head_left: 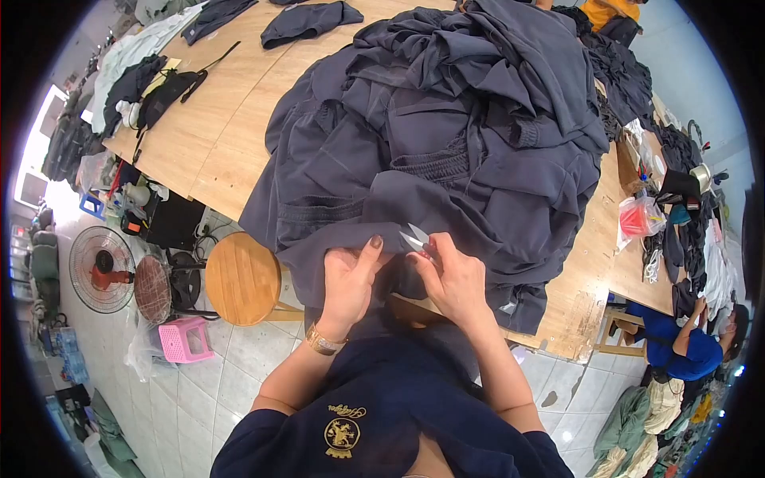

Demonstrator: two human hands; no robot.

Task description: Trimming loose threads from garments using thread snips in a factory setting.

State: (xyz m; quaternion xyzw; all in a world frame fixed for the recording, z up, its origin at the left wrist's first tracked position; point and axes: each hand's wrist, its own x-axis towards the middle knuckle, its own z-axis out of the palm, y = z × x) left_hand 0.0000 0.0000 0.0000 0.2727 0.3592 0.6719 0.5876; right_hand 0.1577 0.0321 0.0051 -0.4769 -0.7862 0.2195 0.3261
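A big heap of dark grey garments, some with gathered elastic waistbands, lies in front of me near the table's front edge. My left hand pinches the edge of a dark grey garment at the near side of the heap, thumb on top. Just to its right, my right hand is closed around a small pair of thread snips. The pointed blades are beside the held cloth and aim up and left. The snips' handles are mostly hidden by my fingers.
The heap rests on a wooden table. At the left stand a round wooden stool, a pink plastic stool and a fan. A person in blue sits at the right; another in yellow is at the far side.
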